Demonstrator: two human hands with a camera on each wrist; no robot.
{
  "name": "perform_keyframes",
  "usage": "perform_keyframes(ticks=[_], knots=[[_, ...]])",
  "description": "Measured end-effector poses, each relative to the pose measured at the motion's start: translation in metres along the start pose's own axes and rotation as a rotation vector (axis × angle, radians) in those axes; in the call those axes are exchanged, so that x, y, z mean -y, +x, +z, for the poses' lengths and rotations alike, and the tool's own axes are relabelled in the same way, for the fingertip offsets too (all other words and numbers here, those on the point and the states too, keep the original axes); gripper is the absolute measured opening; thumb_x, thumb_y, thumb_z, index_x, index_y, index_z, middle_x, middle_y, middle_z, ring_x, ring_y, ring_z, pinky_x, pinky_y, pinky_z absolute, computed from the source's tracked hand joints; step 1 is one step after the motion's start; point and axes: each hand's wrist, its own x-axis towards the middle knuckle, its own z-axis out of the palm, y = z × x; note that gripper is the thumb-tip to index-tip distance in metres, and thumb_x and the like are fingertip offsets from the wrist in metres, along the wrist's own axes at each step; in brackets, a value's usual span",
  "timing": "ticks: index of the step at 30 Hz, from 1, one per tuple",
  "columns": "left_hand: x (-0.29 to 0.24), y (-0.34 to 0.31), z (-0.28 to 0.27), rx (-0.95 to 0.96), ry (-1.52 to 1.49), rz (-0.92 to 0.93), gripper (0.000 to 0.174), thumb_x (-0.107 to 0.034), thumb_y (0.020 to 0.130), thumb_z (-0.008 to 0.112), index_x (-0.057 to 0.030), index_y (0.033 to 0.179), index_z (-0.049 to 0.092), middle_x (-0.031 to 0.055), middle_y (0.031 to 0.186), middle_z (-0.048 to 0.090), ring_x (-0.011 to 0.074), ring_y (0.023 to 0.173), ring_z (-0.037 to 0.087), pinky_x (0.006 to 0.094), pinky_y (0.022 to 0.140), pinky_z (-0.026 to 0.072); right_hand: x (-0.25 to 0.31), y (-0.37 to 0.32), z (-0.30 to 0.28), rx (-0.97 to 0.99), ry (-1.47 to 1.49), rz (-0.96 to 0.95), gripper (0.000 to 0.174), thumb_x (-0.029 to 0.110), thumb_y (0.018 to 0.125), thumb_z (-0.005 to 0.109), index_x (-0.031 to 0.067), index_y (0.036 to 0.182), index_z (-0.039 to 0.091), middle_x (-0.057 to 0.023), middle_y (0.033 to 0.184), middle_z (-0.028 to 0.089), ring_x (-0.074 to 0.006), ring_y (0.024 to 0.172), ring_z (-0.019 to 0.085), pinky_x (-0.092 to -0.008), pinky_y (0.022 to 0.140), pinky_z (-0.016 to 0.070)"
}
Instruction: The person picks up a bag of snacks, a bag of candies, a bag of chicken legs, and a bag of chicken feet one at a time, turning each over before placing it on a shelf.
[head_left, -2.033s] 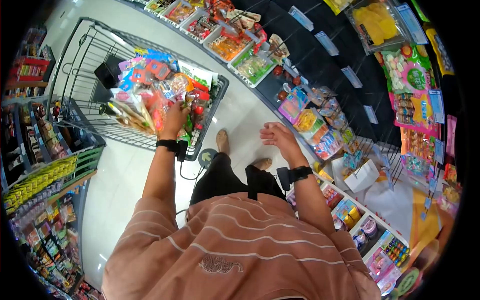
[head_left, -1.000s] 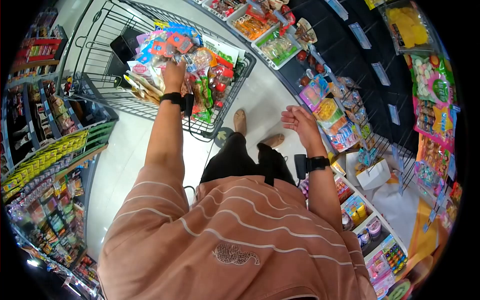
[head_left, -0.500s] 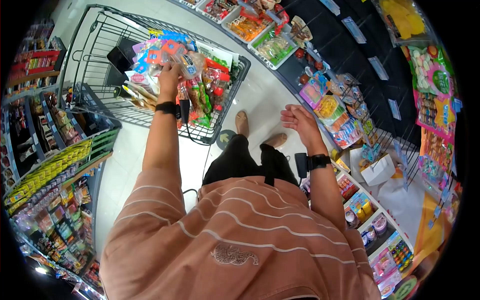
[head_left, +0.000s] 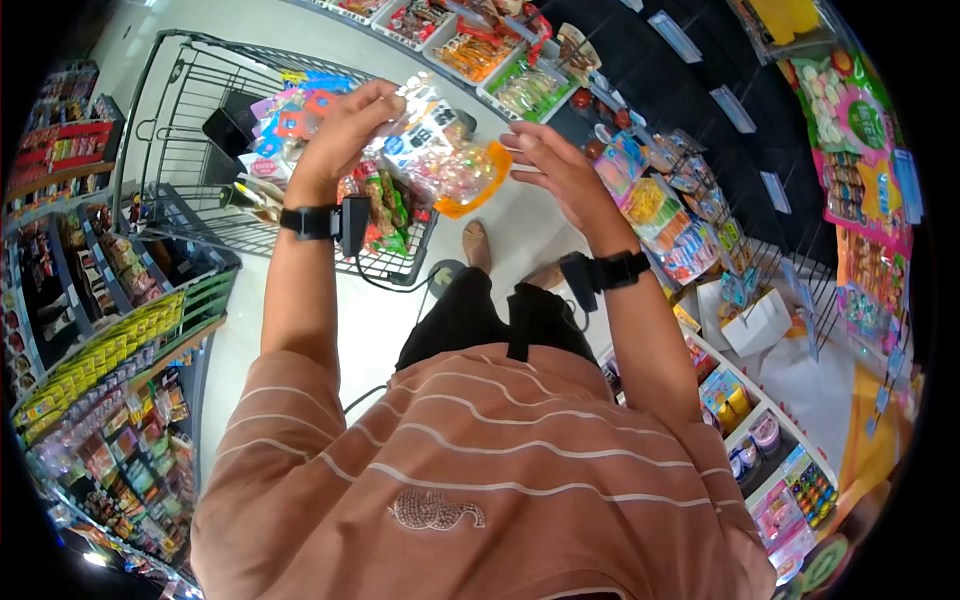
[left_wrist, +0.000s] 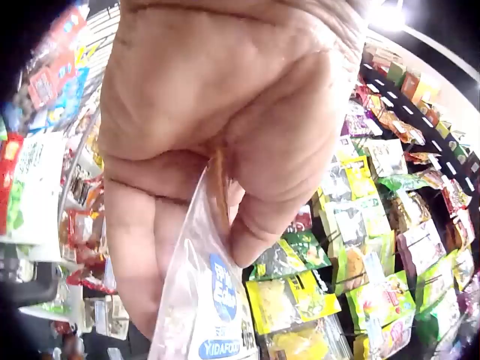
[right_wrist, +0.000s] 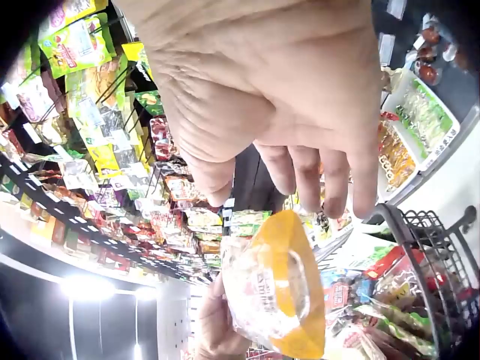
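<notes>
Fingers of the left hand are curled and pinch the top edge of the candy bag. I see the thumb on one side of the thin plastic and the other fingers on the far side. The bag hangs in the air between the two hands, above the near end of the cart. It is see-through with an orange edge, and it is full of little wrapped sweets.

The right hand holds nothing. Its fingers are straight and spread out, just beside the orange side of the bag. In the right wrist view I can see a small gap, so I think they do not touch it.

I think this bag is light and soft. The plastic looks smooth and crinkly, so it could slip. The sweets inside can slide about, so the bag will sag and swing when it is held by one edge. The flat strip at the top looks like the best place to pinch. A flat hand under the fat part would keep it steady. Squeezing the middle hard might crush the sweets.

The cart is heaped with snack packs. More packs hang on the wall rack on the right.
</notes>
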Motion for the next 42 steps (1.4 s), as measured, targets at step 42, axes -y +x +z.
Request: perform_keyframes(ticks=[42], knots=[[0.119, 0.045, 0.296, 0.491, -0.588, -0.378, 0.038, -0.031, 0.099, 0.056, 0.0005, 0.120, 0.054, 0.0148, 0.119, 0.062, 0.0226, 0.109, 0.061, 0.0345, 0.093, 0.0520, -0.099, -0.129, -0.139, 0.000, 0.666, -0.017, 0.040, 0.031, 0.102, 0.045, -0.0008, 0.123, 0.056, -0.0150, 0.109, 0.067, -0.0243, 0.093, 0.067, -0.0391, 0.082, 0.0559]])
